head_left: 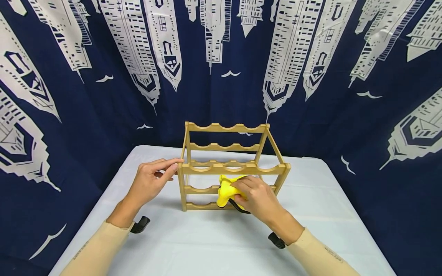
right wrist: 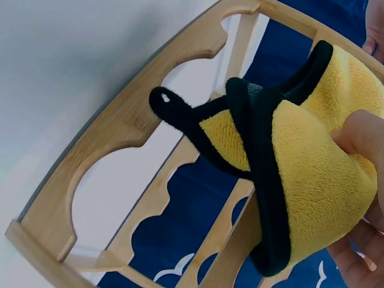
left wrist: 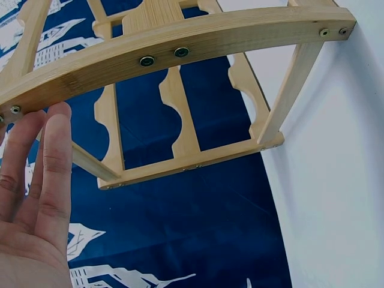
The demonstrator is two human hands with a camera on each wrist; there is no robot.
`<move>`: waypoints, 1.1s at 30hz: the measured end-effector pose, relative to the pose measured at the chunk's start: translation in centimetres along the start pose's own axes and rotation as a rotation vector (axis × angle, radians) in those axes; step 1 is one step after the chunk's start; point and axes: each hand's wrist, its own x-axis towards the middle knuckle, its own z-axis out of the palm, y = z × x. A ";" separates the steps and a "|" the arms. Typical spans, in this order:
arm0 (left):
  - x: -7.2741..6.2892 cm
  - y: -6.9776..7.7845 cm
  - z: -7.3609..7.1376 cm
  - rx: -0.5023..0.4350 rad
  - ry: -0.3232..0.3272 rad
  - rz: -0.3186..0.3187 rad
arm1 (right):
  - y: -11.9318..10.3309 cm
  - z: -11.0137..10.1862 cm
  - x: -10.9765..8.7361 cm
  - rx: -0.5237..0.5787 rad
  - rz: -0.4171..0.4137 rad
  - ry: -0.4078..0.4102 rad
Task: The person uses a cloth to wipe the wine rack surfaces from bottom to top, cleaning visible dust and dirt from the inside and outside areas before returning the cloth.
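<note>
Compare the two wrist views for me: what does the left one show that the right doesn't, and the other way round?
Only the left wrist view shows round metal fasteners along a side bar.

Only the right wrist view shows the yellow cloth with its black edging and loop, and the right hand holding it.

Both show the wooden rack, the white table surface, the dark blue printed backdrop and the left hand, which the right view catches only at its edge.
</note>
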 end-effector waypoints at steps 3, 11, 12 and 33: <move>0.1 0.1 0.1 -0.004 -0.002 0.003 | 0.3 -0.7 -0.3 0.024 0.059 0.008; 0.2 0.3 0.3 -0.006 -0.002 0.014 | 1.1 -1.7 -1.2 0.042 0.154 0.010; 0.2 0.4 0.3 -0.003 -0.005 0.013 | 1.2 -1.9 -1.4 0.038 0.162 0.015; 0.0 0.3 0.3 0.008 0.021 -0.010 | 2.7 -3.9 -3.5 -0.169 0.086 -0.043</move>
